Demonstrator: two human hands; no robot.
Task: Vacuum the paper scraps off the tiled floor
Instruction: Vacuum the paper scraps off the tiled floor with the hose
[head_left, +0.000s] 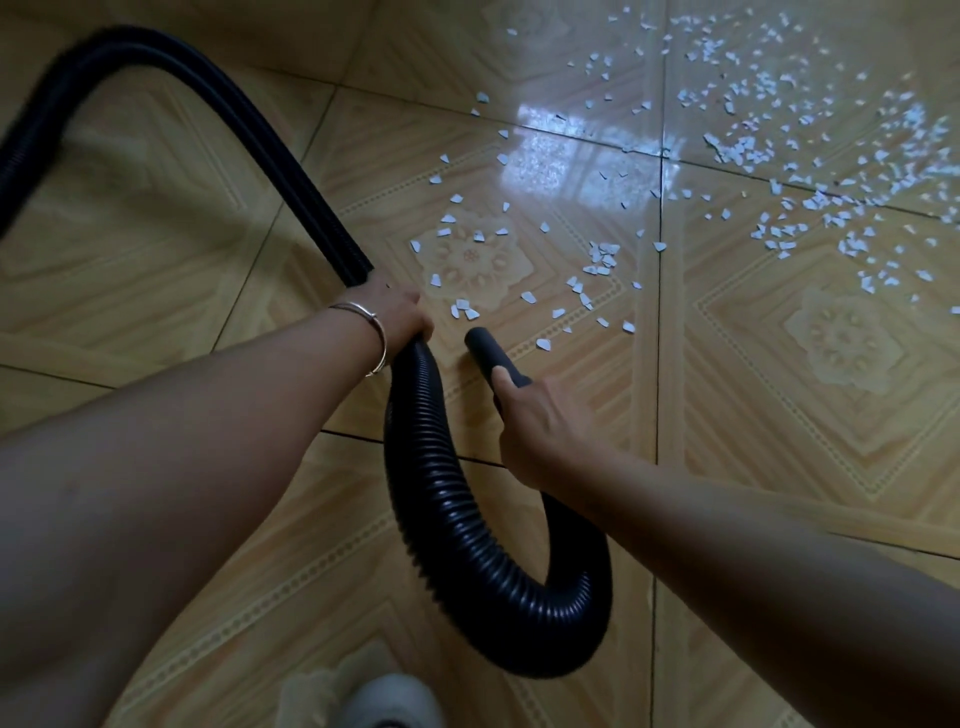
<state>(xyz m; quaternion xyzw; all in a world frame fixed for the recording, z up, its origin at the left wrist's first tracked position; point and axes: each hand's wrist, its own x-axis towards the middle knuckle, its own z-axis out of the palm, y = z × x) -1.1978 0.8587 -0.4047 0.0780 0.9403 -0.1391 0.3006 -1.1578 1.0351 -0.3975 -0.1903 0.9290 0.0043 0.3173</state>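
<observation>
Glossy tiled floor (182, 197) fills the view, its far right thick with paper scraps (727, 148) that thin out toward the person. A black ribbed hose (441, 509) arcs in from the left and runs through the left hand (397, 317), whose fingers wrap it. It then loops low to the right hand (540, 426), clamped round the nozzle (485, 348). The nozzle's long axis points away and slightly left. The nearest scraps lie just beyond its mouth, which seems to hover close to the tile. The right hand leads the sweep, forward first and then rightward.

Hose (431, 493) end beyond left edge
</observation>
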